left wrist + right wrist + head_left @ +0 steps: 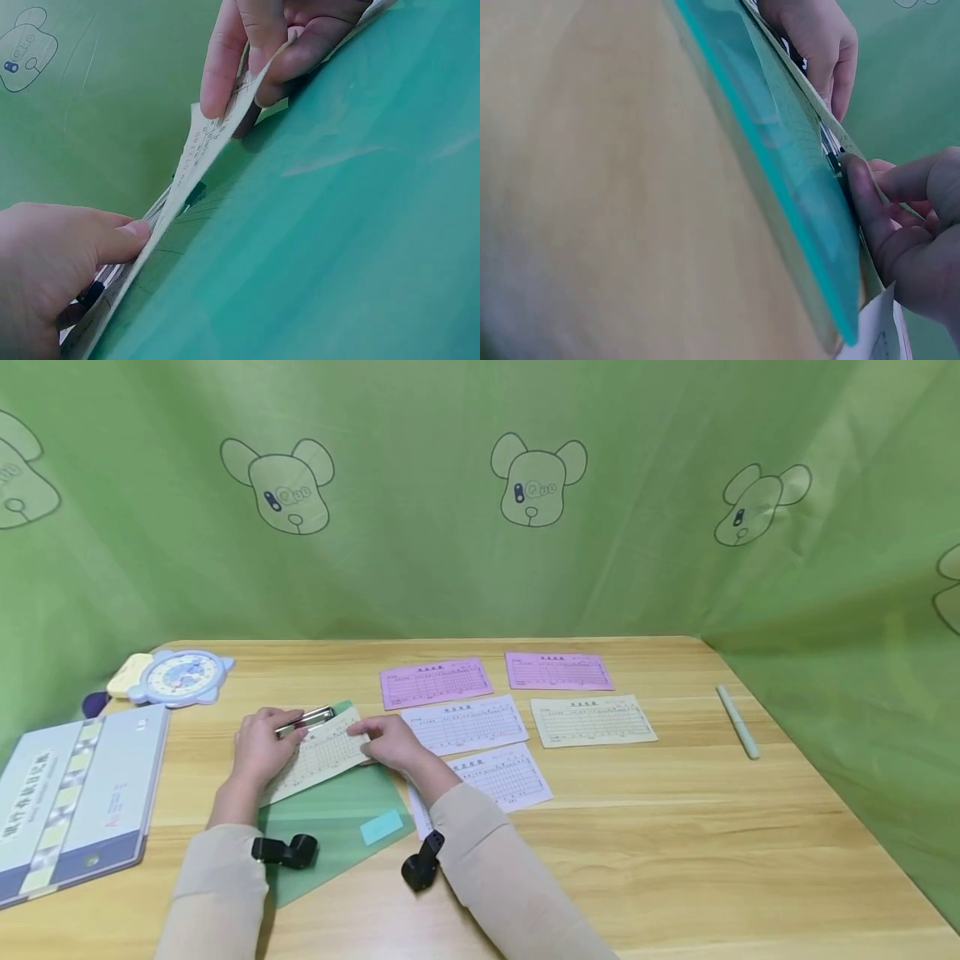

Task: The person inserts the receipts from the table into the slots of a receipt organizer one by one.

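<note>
Friend: What have you got in your hands?

Me: A paper slip [322, 756]! My left hand [258, 743] pinches its left part, right by the metal clip [318, 717]. My right hand [392, 742] pinches its right end, with my thumb on one side and my fingers on the other.

Friend: Where is the slip?

Me: Over the top of my green board [330, 835], tilted, with its right end higher. If the board's middle is the middle of a clock, the clip is near eleven. A little blue sticky note [382, 827] is on the board at four.

Friend: And around the board?

Me: Two pink slips [435, 683] lie toward one and two. White slips [465, 725] are at two and three. A cream slip [594, 722] and, farther off, a pen [738, 722] are just before three. My book [120, 785] is at nine, and a toy clock [183, 677] is at ten.
</note>
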{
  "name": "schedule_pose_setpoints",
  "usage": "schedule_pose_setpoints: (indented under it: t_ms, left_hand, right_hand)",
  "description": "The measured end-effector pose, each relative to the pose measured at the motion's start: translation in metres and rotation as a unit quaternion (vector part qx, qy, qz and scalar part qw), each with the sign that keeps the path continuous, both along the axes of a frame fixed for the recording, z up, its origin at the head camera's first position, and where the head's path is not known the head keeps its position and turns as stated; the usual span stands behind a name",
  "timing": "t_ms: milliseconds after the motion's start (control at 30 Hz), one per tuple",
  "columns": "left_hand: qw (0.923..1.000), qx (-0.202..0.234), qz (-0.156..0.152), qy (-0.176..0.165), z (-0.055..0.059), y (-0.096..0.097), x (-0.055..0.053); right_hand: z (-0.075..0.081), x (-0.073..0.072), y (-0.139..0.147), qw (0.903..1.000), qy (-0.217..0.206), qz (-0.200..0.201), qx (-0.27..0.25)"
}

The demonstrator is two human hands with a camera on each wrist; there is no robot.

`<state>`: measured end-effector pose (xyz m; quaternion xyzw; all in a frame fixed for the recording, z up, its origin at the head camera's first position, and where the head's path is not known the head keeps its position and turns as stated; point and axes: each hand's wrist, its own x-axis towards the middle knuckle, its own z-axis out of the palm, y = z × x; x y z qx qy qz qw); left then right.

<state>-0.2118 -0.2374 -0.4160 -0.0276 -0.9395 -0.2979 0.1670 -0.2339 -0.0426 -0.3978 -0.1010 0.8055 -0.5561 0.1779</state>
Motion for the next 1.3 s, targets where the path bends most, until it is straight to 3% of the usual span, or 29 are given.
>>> schedule_pose_setpoints:
  t_ms: [267, 500, 700, 1067, 1300]
  left_hand:
    - [0.9994, -0.033, -0.011, 0.005, 0.001, 0.0, 0.002]
    - [0.998, -0.055, -0.008, 0.03, 0.001, -0.003, 0.003]
    - [0.9979, -0.053, -0.006, 0.037, 0.001, -0.003, 0.002]
    - [0.9985, -0.05, -0.002, 0.024, 0.003, -0.002, 0.001]
    - [0.998, -0.051, -0.002, 0.037, 0.003, -0.001, 0.003]
  right_hand:
    - [-0.002, -0.001, -0.002, 0.9996, 0.014, -0.021, 0.008]
    - [-0.002, 0.001, -0.006, 0.9973, -0.043, -0.022, -0.054]
    - [-0.001, -0.003, -0.009, 0.9936, -0.059, -0.055, -0.079]
    - [0.005, -0.008, -0.016, 0.993, -0.075, -0.084, -0.036]
    - [0.003, -0.011, -0.019, 0.9936, -0.067, -0.084, -0.035]
